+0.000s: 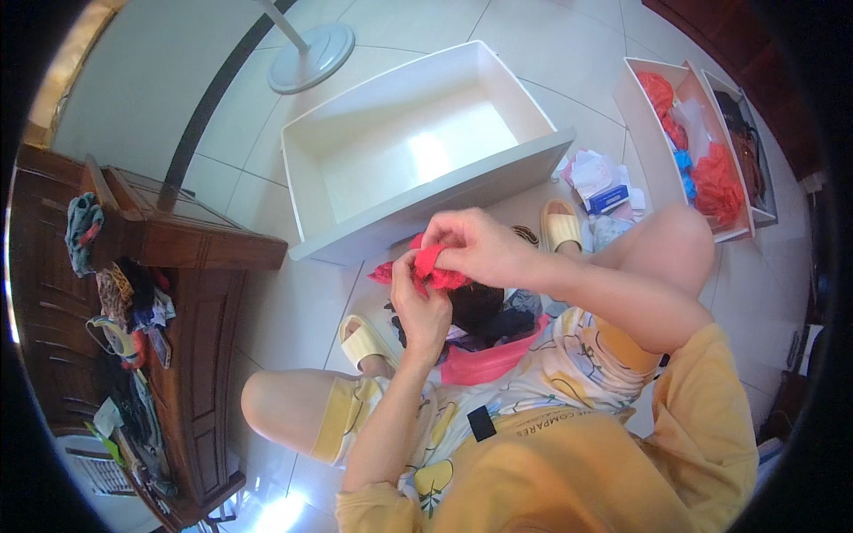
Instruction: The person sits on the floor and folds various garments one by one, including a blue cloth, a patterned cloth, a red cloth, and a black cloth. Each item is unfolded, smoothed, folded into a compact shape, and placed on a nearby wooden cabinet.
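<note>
My left hand (421, 306) grips a bunched red cloth (436, 272) from below and the left. My right hand (476, 246) pinches the same cloth from above, and the fingers hide part of it. Between my legs, under the hands, lies a heap of dark clothing (481, 312) in and around a pink plastic basin or bag (496, 360), whose kind I cannot tell. Just past the cloth stands a white drawer (406, 153) with a grey front panel, bare inside.
Papers and a blue box (608, 198) lie on the tiles by my slipper (561, 226). To the right sits another drawer (640, 120) with red and blue plastic bags. A wooden cabinet (206, 373) at left carries clothes and small items. A round stand base (313, 60) is at the back.
</note>
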### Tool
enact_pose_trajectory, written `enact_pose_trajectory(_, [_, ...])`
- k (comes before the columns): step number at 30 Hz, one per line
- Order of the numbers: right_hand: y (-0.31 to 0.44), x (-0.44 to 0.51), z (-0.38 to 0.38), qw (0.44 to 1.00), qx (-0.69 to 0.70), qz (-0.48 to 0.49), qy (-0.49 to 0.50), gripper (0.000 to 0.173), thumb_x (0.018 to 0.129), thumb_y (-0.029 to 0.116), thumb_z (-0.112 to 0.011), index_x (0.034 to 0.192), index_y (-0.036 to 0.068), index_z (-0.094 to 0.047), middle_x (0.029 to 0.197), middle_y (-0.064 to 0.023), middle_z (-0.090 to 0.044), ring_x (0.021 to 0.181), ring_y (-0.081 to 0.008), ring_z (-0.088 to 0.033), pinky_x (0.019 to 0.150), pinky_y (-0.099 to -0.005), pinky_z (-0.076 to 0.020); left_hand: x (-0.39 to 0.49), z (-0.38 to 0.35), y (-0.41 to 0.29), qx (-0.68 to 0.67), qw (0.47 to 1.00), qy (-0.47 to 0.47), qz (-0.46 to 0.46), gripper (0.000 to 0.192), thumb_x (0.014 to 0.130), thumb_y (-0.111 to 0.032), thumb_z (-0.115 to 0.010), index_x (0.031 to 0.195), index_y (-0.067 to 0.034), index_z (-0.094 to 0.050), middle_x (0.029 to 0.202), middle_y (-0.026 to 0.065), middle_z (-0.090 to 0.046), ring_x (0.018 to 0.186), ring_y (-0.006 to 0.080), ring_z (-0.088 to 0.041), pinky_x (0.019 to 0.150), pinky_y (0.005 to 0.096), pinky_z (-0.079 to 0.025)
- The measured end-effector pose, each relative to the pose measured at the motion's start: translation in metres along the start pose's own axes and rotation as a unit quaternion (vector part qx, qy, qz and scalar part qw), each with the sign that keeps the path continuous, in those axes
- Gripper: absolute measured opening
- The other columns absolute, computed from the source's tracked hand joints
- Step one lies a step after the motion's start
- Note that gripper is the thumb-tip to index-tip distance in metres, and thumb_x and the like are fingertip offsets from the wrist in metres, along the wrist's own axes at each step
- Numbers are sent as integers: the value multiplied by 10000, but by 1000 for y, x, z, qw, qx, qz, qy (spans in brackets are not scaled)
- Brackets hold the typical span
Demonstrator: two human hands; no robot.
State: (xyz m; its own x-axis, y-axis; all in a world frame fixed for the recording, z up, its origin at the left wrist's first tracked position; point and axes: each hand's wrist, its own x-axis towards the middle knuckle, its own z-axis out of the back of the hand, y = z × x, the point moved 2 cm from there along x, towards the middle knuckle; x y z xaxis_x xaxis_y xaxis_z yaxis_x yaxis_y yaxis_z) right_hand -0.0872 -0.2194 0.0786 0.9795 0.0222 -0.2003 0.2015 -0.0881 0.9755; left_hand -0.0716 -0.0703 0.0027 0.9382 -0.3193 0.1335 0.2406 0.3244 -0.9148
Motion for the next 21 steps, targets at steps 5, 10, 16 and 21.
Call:
enact_pose_trajectory(5, [34,-5,33,995,99,6,-28,140,859,-15,-567,993,-25,-608,851,-86,-690,761,-109,-646,680,-243,-518,1,10,17,23,999,-45,-11,398,815,149,-400,1179,50,-526,1037,149,-629,989,207,-627,922,320,-476])
enact_pose_trajectory(10, [40,-5,75,987,114,14,-114,233,857,5,-533,1083,0,-592,814,-45,-662,694,-62,-581,571,-207,-436,14,40,2,-177,976,-130,0,252,735,191,-436,882,-1,-509,1134,163,-572,1096,271,-558,930,352,-465])
enact_pose_trajectory(16, [21,-15,104,992,-28,-72,-100,232,760,-69,-469,738,33,-676,929,-35,-659,714,-122,-596,585,-252,-453,25,74,-1,112,987,-26,-111,283,685,191,-480,803,-4,-648,1175,218,-576,1050,344,-605,871,392,-508])
enact_pose_trajectory(21, [9,-29,75,831,-537,12,-143,258,740,-63,-591,944,52,-699,1002,-144,-625,906,-342,-634,795,-433,-510,29,91,25,309,949,-59,18,282,707,96,-570,959,16,-668,1274,243,-546,1149,392,-552,960,459,-456])
